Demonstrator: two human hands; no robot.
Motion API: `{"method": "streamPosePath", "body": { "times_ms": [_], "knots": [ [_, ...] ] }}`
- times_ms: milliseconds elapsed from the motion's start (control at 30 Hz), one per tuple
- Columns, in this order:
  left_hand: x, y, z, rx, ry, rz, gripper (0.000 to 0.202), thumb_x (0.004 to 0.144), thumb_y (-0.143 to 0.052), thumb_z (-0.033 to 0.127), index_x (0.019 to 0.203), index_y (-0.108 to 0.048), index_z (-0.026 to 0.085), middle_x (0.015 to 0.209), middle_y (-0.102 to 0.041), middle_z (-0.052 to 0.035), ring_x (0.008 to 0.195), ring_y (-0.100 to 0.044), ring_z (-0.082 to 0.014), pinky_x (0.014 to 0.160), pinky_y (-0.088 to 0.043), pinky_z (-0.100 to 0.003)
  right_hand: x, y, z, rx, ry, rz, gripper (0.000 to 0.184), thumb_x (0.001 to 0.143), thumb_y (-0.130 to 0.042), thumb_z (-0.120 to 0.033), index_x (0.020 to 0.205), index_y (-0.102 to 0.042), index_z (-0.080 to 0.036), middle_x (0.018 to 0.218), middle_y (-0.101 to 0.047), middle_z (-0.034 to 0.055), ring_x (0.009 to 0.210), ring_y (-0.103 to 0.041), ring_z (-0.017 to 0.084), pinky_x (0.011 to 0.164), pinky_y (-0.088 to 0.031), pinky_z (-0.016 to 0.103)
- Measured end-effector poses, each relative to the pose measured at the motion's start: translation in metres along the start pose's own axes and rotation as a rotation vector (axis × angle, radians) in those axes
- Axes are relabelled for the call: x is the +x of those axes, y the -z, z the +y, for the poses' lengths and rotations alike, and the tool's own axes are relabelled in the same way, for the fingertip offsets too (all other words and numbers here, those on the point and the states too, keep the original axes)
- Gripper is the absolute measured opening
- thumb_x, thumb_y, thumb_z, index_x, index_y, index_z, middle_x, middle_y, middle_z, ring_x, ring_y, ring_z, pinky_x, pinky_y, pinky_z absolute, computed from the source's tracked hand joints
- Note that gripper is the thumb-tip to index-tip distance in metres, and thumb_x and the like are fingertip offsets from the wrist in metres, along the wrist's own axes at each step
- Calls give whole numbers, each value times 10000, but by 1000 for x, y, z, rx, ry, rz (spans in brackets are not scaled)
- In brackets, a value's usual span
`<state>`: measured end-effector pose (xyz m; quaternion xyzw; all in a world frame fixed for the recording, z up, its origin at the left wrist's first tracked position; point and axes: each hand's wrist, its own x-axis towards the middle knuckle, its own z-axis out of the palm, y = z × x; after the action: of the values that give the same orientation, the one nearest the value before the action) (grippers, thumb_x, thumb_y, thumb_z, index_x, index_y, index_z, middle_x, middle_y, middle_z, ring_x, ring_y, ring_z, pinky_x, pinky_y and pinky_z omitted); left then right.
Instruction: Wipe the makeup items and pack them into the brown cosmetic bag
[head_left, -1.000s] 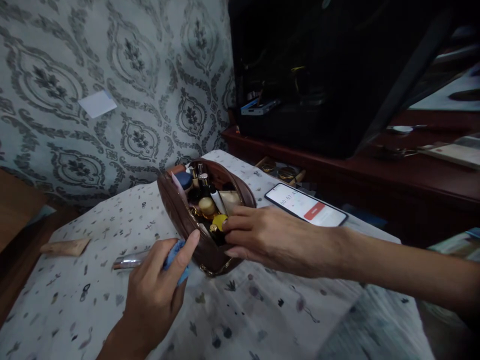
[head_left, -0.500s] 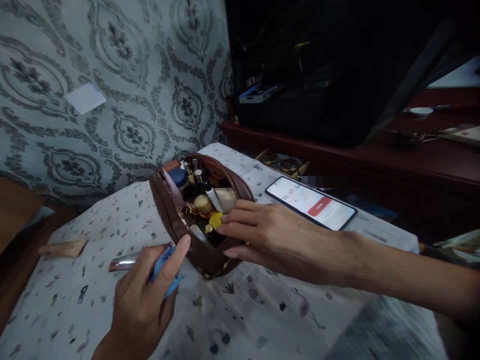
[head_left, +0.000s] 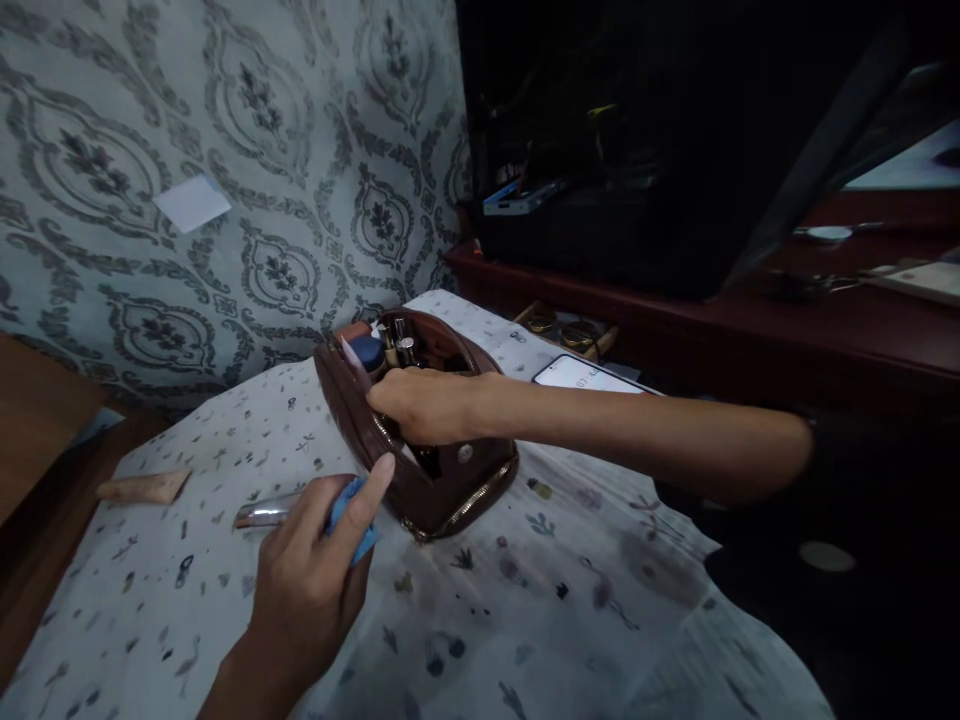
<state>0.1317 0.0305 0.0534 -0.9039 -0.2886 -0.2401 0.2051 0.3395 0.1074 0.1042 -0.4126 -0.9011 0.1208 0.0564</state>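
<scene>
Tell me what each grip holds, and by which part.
Left grip: a crumpled blue cloth, by its bunched middle; whether the silver tube is held too cannot be told. Right grip, inside the brown bag: any hold is hidden.

Wall point(head_left: 330, 90), upper left: damask wallpaper point(head_left: 277, 270), grey on pale, bearing one white sheet point(head_left: 193, 204). Upper right: black television screen point(head_left: 637, 150). Right, beneath the screen: dark red cabinet point(head_left: 862, 345). Left edge: brown panel point(head_left: 37, 420). Light is dim.
</scene>
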Motion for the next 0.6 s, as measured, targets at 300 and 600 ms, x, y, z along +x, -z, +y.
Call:
{"method": "streamPosePath", "body": {
  "times_ms": [300,600],
  "knots": [
    [2,-1,0,-48,23,23,584,945,-434,93,1516,-376,204,974,-572,-87,826,-560,-189,676,-419,-250,16,-11,7,58,-20,53,162,889,-559,-77,984,-689,-94,1015,-736,145,933,-697,238,718,-476,263],
    [-35,-19,3,25,25,31,722,895,-420,87,1557,-132,62,1097,-641,-155,991,-623,-244,675,-522,-284,-9,-9,-3,104,-80,125,241,846,-536,-23,969,-690,-163,904,-745,65,797,-699,172,628,-422,214]
  ]
}}
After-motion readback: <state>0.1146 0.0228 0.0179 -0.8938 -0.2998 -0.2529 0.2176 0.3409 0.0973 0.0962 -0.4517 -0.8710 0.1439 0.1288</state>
